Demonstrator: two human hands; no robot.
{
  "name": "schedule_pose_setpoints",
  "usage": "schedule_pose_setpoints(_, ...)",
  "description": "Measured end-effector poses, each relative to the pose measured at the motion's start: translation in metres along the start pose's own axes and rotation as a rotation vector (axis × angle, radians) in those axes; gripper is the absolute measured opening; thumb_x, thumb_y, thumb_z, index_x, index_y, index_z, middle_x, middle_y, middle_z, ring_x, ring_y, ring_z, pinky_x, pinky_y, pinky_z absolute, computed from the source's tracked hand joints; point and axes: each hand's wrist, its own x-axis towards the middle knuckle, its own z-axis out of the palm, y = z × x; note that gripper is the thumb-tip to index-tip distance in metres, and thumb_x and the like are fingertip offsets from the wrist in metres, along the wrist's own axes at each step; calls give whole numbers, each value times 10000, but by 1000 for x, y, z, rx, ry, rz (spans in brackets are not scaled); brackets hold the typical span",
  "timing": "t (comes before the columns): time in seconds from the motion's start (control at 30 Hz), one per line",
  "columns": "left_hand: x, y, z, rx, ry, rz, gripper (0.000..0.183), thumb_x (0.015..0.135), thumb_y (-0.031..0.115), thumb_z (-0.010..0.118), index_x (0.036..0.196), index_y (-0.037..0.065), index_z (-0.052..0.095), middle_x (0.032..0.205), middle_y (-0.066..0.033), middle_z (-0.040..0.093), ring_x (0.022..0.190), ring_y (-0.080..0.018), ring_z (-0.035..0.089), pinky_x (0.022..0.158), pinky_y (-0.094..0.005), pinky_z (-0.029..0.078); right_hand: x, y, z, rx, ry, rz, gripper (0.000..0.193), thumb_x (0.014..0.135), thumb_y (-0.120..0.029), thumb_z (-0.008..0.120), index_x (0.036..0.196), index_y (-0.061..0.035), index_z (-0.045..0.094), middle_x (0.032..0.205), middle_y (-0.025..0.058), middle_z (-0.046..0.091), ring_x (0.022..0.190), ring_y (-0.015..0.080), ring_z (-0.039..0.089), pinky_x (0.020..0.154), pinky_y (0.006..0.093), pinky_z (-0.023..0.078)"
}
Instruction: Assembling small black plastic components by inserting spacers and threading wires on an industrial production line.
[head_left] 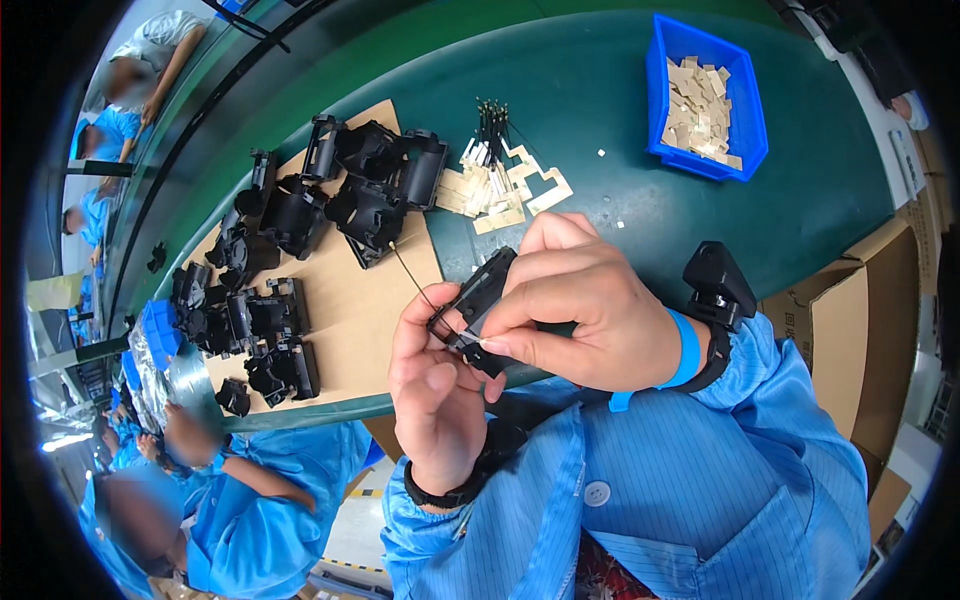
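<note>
My left hand (437, 405) is closed around the lower end of a black plastic housing (488, 288), holding it tilted in front of my chest. A thin dark cable (413, 275) with a small brass-coloured tip sticks out from the housing past my left fingers. My right hand (595, 310) is closed over the housing's other side. Its thumb and index finger pinch together at a small greyish piece (474, 328) on the housing; the fingers partly hide that piece, and I cannot make out its kind.
Several black plastic housings (292, 218) stand on a cardboard sheet (345, 320) at left. Pale flat strips with thin cables (492, 185) lie beyond my hands on the green table (590, 75). A blue bin (656, 100) holds pale pieces. Right: an open carton (845, 340). Left: a co-worker (275, 490).
</note>
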Motion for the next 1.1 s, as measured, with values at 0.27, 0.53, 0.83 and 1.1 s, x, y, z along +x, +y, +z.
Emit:
schedule_pose_setpoints(0.27,-1,-2,5,-35,17,-3,607,647,16,499,1228,-21,328,1001,-55,474,764,-101,493,537,-201,403,-1,1,1,18,26,-8,78,686,-126,708,729,-100,648,645,-14,569,655,173,452,655,305,340)
schedule_pose_setpoints(0.53,-1,-2,5,-33,5,-4,604,651,9,492,1232,-17,325,1032,-67,467,744,-100,492,535,-196,398,-2,1,1,65,19,1,72,687,-99,702,734,-88,648,641,-4,566,632,176,444,618,297,349)
schedule_pose_setpoints(0.83,-2,-3,2,-12,-14,-2,601,662,-35,514,1233,-4,327,1044,-69,484,770,-79,506,538,-182,410,-2,1,0,79,2,-1,75,692,-98,699,747,-85,650,655,-3,570,656,179,445,626,300,357)
schedule_pose_setpoints(1.1,-3,-6,0,12,-28,18,600,693,7,602,1231,22,337,1023,-50,522,830,-102,528,525,-177,406,-4,1,1,89,16,-9,80,684,-95,700,744,-85,647,648,-1,561,654,185,441,625,300,357)
